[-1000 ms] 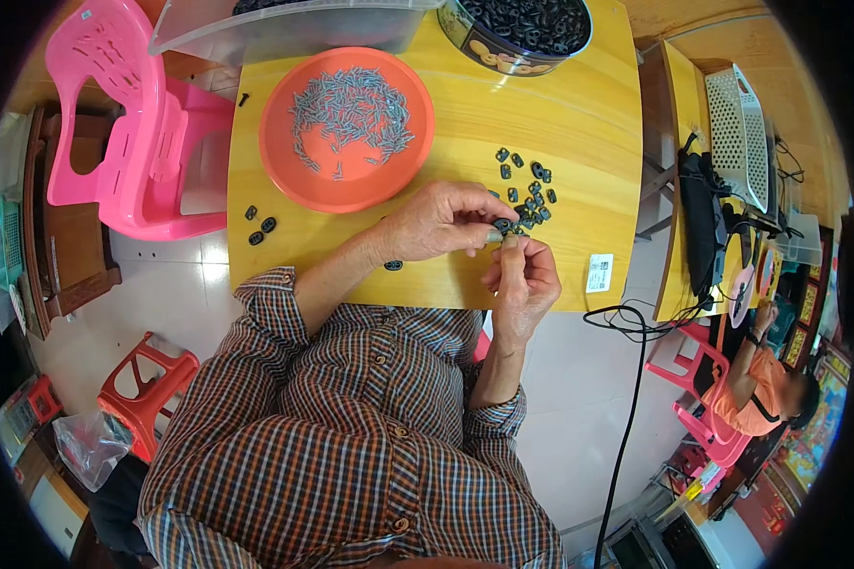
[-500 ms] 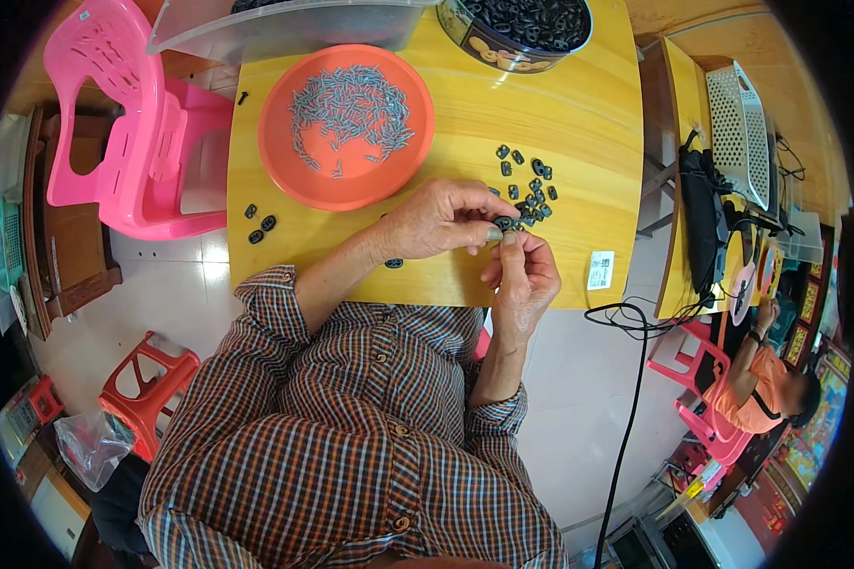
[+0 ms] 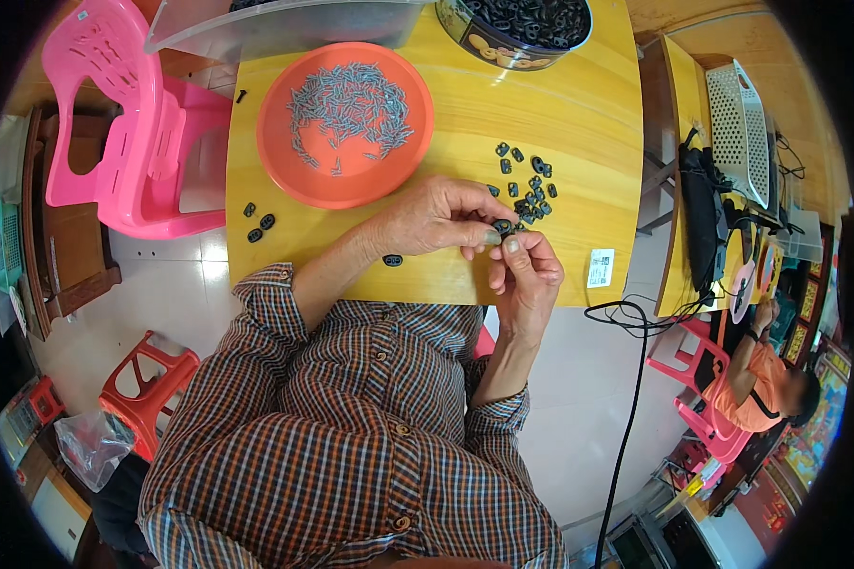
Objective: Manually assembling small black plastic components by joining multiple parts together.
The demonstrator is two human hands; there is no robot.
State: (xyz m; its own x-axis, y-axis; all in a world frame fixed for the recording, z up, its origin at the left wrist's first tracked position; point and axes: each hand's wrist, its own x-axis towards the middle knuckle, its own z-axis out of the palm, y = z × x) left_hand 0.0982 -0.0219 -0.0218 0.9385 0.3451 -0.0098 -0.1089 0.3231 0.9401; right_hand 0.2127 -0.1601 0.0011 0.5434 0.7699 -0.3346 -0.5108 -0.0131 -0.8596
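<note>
My left hand (image 3: 436, 220) is closed, pinching a small black plastic piece with two holes (image 3: 503, 227) between thumb and fingers. From the right, my right hand (image 3: 529, 273) meets it, its thumb and forefinger closed at the edge of the same piece; whether it grips anything more is hidden. Just beyond the fingertips lies a loose cluster of similar small black parts (image 3: 535, 202). Left of my hands stands an orange-red basin (image 3: 275, 152) with many small silver screws (image 3: 351, 104) in it. A single black piece (image 3: 393, 260) lies below my left wrist.
Several black pieces (image 3: 261, 228) lie at the table's left edge. A round tin (image 3: 503, 55) full of black parts and a clear plastic bin (image 3: 285, 36) stand at the back. A white label (image 3: 601, 268) and a black cable (image 3: 636, 379) are at right, a pink chair (image 3: 152, 142) at left.
My right hand has shifted slightly, its thumb now a little lower and off the piece's top. My left hand still holds the black piece in nearly the same place.
</note>
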